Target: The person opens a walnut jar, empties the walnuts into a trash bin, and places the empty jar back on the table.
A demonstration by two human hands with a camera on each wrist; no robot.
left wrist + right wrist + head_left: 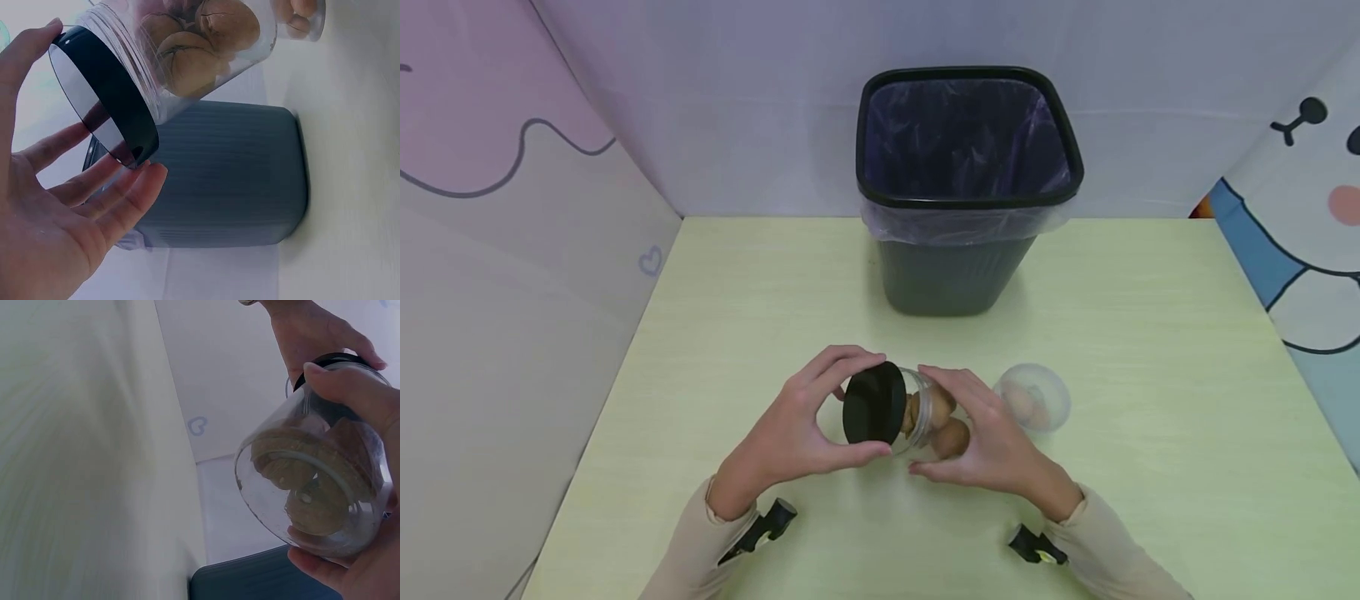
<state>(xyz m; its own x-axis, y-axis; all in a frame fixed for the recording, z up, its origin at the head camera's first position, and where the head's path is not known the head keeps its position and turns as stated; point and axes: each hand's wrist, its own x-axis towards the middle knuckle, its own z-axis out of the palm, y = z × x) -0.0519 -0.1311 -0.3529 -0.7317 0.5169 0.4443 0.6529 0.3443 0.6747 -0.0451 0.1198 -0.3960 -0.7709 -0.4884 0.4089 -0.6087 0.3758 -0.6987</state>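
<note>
Both hands on tilted walnut jar (925, 417) — left hand (797, 429) round black lid (872, 404)

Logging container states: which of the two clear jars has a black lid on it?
The jar held sideways in both hands, capped by the black lid; the other jar stands lidless on the table.

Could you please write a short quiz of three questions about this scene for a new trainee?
1. True or false: the left hand grips the black lid of the jar.
2. What does the jar hold? A) coins B) walnuts C) water
3. Fill in: behind the jar stands a dark ____ with a plastic liner.

Key: 1 true; 2 B, walnuts; 3 bin. The right hand holds the jar's body, tipped sideways above the table.
</note>
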